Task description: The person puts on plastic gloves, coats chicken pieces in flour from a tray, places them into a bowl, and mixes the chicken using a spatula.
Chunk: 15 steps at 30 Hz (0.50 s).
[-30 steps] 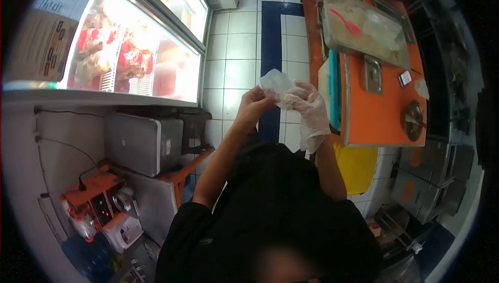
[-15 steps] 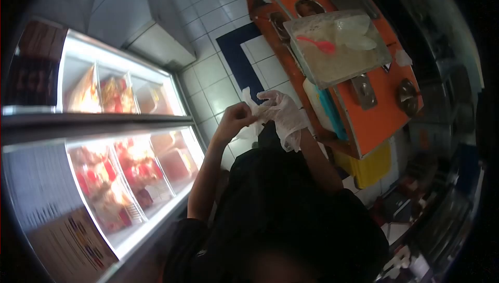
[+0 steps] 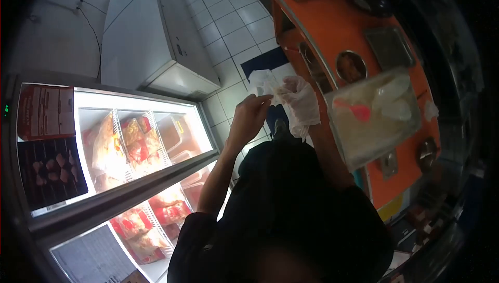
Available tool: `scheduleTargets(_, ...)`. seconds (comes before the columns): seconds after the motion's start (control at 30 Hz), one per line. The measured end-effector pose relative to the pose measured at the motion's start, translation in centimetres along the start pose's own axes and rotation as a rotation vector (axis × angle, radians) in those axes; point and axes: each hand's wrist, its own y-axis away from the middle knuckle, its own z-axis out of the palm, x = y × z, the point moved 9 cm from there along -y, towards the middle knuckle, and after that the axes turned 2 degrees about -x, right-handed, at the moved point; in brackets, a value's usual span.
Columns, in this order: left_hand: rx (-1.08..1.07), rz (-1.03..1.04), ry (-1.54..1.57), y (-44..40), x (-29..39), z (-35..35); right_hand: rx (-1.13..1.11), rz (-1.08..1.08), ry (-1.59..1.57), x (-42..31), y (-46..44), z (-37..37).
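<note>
My left hand point(image 3: 250, 118) is bare, its fingers pinched on the edge of a thin translucent plastic bag point(image 3: 263, 81). My right hand point(image 3: 301, 103) wears a loose clear plastic glove and has its fingers curled around a small pale lump point(image 3: 280, 93), which touches the bag. Both hands are close together in front of my body, above the tiled floor. What the lump is made of cannot be made out.
At the left stands a lit glass-topped freezer point(image 3: 134, 179) with packaged food. On the right, an orange table point(image 3: 387, 187) bears a large tray point(image 3: 345, 145) with a pink scoop point(image 3: 359, 112), and metal bowls. A white cabinet point(image 3: 140, 38) is beyond the freezer.
The view has turned and moved forward along the freezer and table. My hands stay close together; the bag now spreads out above my left fingertips.
</note>
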Motion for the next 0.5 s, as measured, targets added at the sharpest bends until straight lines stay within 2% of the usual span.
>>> scheduleTargets(0.03,0.01,-0.006,0.006,-1.3,0.2,-0.6,0.006,-0.02,0.057,-0.9,-1.5,0.5)
scheduleTargets(0.1,0.28,-0.065,-0.014,-3.3,1.1,-4.3,0.039,-0.028,0.136,-2.4,-4.0,1.0)
scheduleTargets(0.13,0.374,0.055,0.002,-3.8,2.6,-5.6,0.081,-0.031,0.205,-2.9,-5.5,0.7)
scheduleTargets(0.2,0.034,-0.101,0.132,-6.7,2.6,-3.5,0.09,-0.039,0.133,-3.1,-8.4,-0.2)
scheduleTargets(0.23,-0.068,-0.129,0.078,-8.9,2.3,-2.5,0.078,-0.039,0.068,-2.9,-9.5,-0.2)
scheduleTargets(0.27,-0.078,-0.129,0.074,-10.9,0.0,-1.5,0.086,-0.036,0.063,-2.8,-10.4,-0.1)
scheduleTargets(0.3,-0.113,-0.173,0.194,-12.6,-4.4,0.5,0.049,-0.043,-0.027,-3.1,-11.1,0.5)
scheduleTargets(0.37,-0.354,-0.41,0.542,-15.7,-9.1,3.4,0.043,-0.073,-0.117,-4.5,-12.8,1.0)
scheduleTargets(0.4,-0.381,-0.403,0.543,-17.0,-10.5,4.1,0.003,-0.024,-0.084,-4.7,-13.1,1.8)
scheduleTargets(0.43,-0.351,-0.189,0.514,-19.1,-9.8,3.6,-0.036,0.02,-0.052,-4.7,-13.7,2.5)
scheduleTargets(0.5,-0.307,-0.593,1.206,-21.7,-11.5,5.5,0.008,0.011,0.039,-3.8,-15.9,2.2)
